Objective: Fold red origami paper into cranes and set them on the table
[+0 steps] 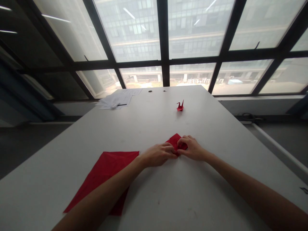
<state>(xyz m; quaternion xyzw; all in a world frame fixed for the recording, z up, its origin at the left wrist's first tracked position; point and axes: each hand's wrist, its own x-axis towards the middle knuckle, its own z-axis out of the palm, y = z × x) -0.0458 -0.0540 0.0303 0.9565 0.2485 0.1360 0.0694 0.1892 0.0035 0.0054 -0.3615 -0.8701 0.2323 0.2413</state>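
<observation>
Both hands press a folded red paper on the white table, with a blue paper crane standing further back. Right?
Not quite: the head view shows the paper crane is red, not blue. The rest holds: the left hand and right hand press the folded red paper on the white table.

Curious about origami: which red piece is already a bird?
The bird far up the table; the flat sheet lies left, another piece under left hand and right hand.

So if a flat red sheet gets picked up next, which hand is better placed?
Probably the left hand: the flat red sheet lies on its side, beside the left forearm. The right hand would have to cross over the folded red piece both hands pinch.
</observation>
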